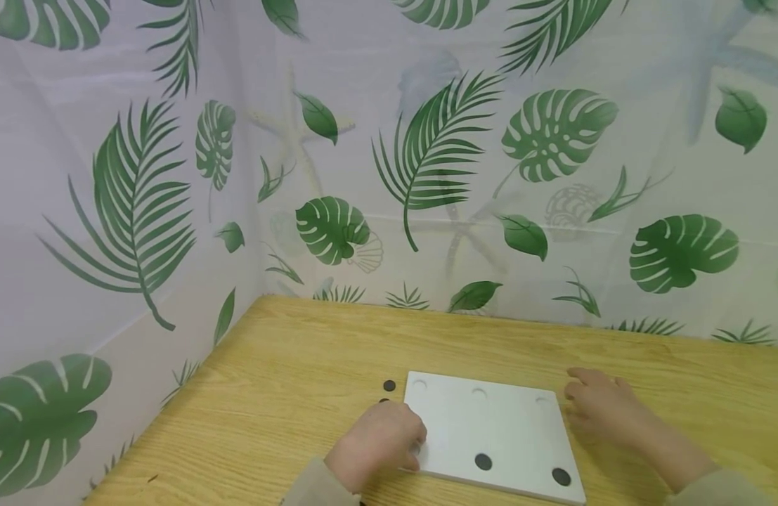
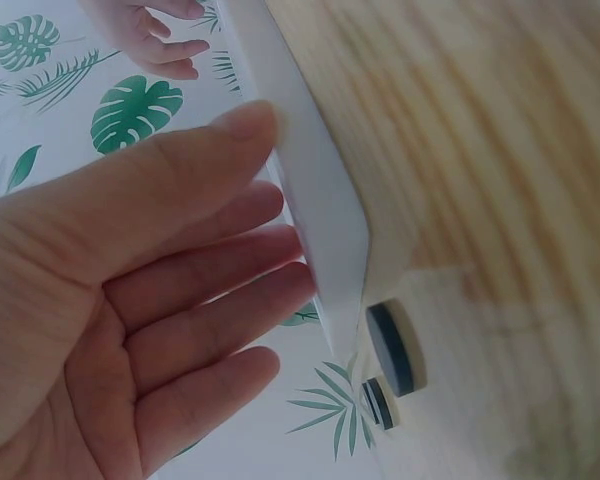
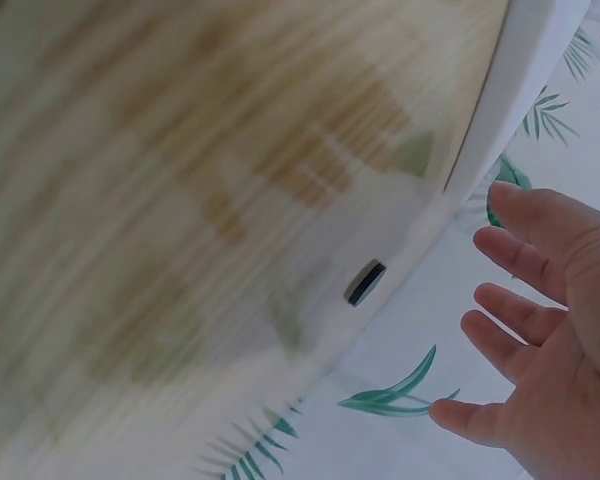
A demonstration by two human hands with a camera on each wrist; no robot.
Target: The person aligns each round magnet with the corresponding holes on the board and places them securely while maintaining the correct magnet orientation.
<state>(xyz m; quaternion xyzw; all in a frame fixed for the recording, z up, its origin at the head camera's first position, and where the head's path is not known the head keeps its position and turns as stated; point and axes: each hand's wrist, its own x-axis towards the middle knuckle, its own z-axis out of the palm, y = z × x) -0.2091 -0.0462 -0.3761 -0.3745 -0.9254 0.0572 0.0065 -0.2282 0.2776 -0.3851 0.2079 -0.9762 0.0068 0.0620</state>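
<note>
A white board [image 1: 490, 429] with round shallow recesses lies on the wooden table. Two black discs sit in its front row: a middle disc [image 1: 483, 462] and a right disc [image 1: 561, 476]. My left hand [image 1: 382, 439] is over the board's front left corner, hiding part of it. In the left wrist view its fingers [image 2: 220, 250] are loosely extended and the thumb tip is right at the board's edge; no disc shows between them. My right hand [image 1: 606, 407] is beside the board's right edge, its fingers [image 3: 505, 340] spread and holding nothing.
Left of the board, a loose black disc [image 1: 389, 385] lies on the table [image 1: 287, 393], with another partly behind my left hand. The right wrist view shows a disc [image 3: 365, 282] on the table beyond the board's end. Leaf-patterned cloth [image 1: 426, 267] stands behind and left.
</note>
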